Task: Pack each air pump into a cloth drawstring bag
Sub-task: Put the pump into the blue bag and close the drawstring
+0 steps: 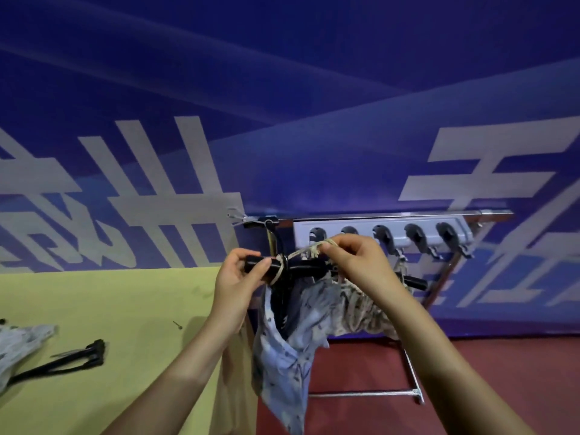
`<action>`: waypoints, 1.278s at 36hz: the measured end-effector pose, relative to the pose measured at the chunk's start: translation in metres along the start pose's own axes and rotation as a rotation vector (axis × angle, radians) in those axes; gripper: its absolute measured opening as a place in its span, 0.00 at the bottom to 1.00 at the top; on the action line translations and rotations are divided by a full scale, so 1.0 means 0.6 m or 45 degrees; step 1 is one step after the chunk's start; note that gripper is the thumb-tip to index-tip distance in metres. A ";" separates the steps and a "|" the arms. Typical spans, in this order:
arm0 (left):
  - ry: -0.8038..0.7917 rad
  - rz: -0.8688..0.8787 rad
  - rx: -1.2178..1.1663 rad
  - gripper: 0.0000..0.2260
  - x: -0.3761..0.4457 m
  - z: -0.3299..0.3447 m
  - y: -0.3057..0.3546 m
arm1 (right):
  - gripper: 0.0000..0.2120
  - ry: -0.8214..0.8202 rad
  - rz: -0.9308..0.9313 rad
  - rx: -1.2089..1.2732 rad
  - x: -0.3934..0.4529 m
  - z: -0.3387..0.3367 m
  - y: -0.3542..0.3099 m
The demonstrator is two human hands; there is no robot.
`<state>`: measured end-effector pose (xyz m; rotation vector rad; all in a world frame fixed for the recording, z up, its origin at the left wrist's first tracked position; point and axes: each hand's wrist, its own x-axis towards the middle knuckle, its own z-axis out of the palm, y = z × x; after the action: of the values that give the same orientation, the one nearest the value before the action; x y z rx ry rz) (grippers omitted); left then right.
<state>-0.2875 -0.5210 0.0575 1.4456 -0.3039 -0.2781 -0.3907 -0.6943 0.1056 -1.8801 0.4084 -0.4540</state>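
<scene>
- The blue banner (pixel 282 89) with pale lettering fills the upper frame; below it, at lower left, the yellow-green bench (pixel 125 309) runs up to a dark red floor (pixel 376 372) at lower right.
- A metal rack (pixel 383 229) with a row of dark hooks stands just right of centre, behind the hands.
- The cloth drawstring bag (pixel 282 356), pale blue and patterned, hangs limp from centre frame off the bench edge. It looks soft and light, and I'd judge it will sag and twist unless held by its neck.
- The air pump (pixel 301 268) sits inside it, only its black T-handle poking out the top. That part is rigid and probably the heaviest, so it is the sound place to grip.
- The left hand (pixel 241 277) is curled around the left end of the handle.
- The right hand (pixel 354 259) pinches the pale cord (pixel 301 251), which loops round the handle.
- At lower left of the frame another pump (pixel 62 359) lies on the bench, beside a second bag (pixel 22 343).
</scene>
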 end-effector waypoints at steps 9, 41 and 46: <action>0.020 0.370 0.462 0.11 -0.031 0.027 -0.031 | 0.12 -0.217 0.060 0.191 -0.005 0.051 -0.035; -0.267 0.582 1.097 0.26 -0.090 0.056 -0.062 | 0.13 -0.100 0.083 0.106 -0.036 -0.056 0.021; -0.357 0.450 0.668 0.19 -0.133 0.076 0.040 | 0.10 -0.114 0.063 0.164 -0.042 -0.079 0.028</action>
<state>-0.3782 -0.5316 0.0830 1.8317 -0.9019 -0.1125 -0.4369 -0.7259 0.1020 -1.7545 0.3571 -0.3530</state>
